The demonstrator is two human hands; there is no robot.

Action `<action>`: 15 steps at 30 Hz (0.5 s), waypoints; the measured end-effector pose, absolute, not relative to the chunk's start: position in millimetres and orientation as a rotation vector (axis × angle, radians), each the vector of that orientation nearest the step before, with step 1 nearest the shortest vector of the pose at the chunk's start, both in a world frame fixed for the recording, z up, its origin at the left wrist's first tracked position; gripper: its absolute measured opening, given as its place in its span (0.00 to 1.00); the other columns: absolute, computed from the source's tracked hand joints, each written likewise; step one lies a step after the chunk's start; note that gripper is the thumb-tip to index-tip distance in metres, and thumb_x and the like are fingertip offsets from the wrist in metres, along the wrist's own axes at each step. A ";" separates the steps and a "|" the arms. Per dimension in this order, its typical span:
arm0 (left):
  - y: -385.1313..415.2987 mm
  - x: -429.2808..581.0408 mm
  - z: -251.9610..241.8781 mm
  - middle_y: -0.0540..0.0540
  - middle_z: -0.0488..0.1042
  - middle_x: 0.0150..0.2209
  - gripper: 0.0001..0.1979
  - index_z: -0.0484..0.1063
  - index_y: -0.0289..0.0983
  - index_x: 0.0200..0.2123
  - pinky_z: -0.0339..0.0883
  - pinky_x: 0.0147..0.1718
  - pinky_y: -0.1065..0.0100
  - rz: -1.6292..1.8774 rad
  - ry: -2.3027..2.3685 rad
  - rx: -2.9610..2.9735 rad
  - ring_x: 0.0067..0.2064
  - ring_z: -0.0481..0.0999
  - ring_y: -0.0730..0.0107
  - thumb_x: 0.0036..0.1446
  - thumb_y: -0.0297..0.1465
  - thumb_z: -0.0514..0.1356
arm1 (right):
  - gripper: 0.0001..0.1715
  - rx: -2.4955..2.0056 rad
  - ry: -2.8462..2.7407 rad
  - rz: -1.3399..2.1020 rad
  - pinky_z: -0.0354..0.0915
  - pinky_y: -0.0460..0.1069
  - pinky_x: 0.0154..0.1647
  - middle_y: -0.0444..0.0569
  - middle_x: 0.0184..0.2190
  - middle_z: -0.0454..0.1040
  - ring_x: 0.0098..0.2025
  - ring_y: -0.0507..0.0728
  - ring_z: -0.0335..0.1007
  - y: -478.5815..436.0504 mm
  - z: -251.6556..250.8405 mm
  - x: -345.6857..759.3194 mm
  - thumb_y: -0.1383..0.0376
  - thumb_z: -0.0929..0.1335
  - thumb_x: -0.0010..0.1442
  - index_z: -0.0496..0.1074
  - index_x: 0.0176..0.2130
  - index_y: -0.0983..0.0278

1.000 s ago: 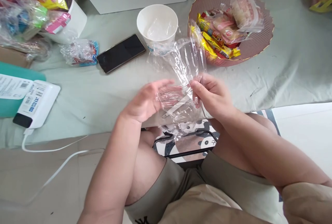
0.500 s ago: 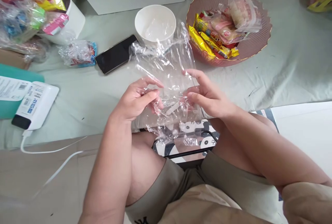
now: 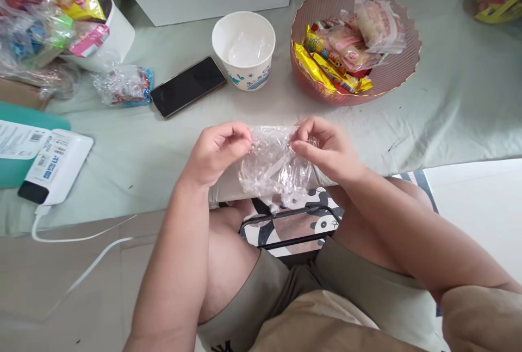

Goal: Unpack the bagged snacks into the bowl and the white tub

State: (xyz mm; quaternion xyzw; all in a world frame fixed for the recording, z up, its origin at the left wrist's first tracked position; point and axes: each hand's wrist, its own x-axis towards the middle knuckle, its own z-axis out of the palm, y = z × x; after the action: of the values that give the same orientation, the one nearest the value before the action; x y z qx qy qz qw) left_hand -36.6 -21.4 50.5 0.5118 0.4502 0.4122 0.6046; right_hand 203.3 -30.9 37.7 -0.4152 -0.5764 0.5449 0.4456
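Note:
Both hands hold a crinkled clear plastic wrapper (image 3: 272,164) stretched between them at the near edge of the cloth-covered table. My left hand (image 3: 216,152) pinches its left top corner with closed fingers. My right hand (image 3: 326,148) pinches the right top corner the same way. The wrapper is folded down into a short band and hangs over my lap.
Behind the hands stand a white paper cup (image 3: 243,50), a dark phone (image 3: 188,86) and a pink scalloped bowl (image 3: 402,77) holding snack packets (image 3: 346,50). At the left lie a white power bank (image 3: 53,164), wrapped candy (image 3: 122,84) and a white tub (image 3: 116,34) of sweets.
The wrapper stood tall and spread open in front of the cup; it is now folded down low between the hands. My left hand went from open under it to pinching it.

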 end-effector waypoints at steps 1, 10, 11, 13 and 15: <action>-21.8 -34.4 49.9 0.47 0.74 0.36 0.09 0.77 0.39 0.28 0.73 0.34 0.67 0.979 1.047 1.192 0.38 0.77 0.66 0.48 0.34 0.74 | 0.22 -1.055 -1.405 1.316 0.69 0.49 0.40 0.45 0.38 0.72 0.37 0.52 0.69 -31.8 37.0 201.6 0.50 0.77 0.56 0.68 0.39 0.58; -21.4 -29.9 58.3 0.50 0.79 0.43 0.29 0.73 0.44 0.48 0.77 0.36 0.66 1.065 0.962 0.911 0.36 0.81 0.68 0.42 0.31 0.77 | 0.15 -1.063 -1.215 1.607 0.72 0.48 0.38 0.42 0.31 0.75 0.33 0.51 0.73 -34.4 40.6 195.5 0.60 0.75 0.56 0.66 0.35 0.61; -21.4 -30.4 57.1 0.47 0.80 0.41 0.24 0.75 0.41 0.45 0.77 0.34 0.66 0.944 0.989 0.934 0.35 0.82 0.66 0.44 0.33 0.76 | 0.15 -1.075 -1.200 1.585 0.71 0.48 0.37 0.41 0.29 0.75 0.32 0.50 0.73 -34.5 42.7 195.0 0.60 0.74 0.57 0.65 0.34 0.60; -21.6 -31.2 53.5 0.46 0.80 0.33 0.16 0.77 0.38 0.39 0.74 0.26 0.67 0.760 1.064 0.988 0.30 0.80 0.65 0.49 0.37 0.74 | 0.14 -1.118 -1.195 1.568 0.69 0.47 0.30 0.39 0.26 0.73 0.27 0.50 0.71 -34.7 46.2 194.7 0.59 0.73 0.59 0.64 0.37 0.58; -22.0 -31.5 51.1 0.50 0.76 0.24 0.14 0.77 0.39 0.40 0.70 0.20 0.69 0.731 1.112 1.002 0.23 0.76 0.67 0.52 0.37 0.72 | 0.14 -1.169 -1.235 1.593 0.63 0.47 0.23 0.35 0.20 0.69 0.20 0.51 0.67 -34.7 47.8 195.8 0.57 0.72 0.61 0.65 0.43 0.57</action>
State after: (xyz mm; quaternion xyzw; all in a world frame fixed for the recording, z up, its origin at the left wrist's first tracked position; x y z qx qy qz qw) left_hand -31.5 -22.0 51.1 0.4449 0.4941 0.3248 0.6726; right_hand 195.8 -34.7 47.8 -0.4608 -0.4869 0.6283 0.3948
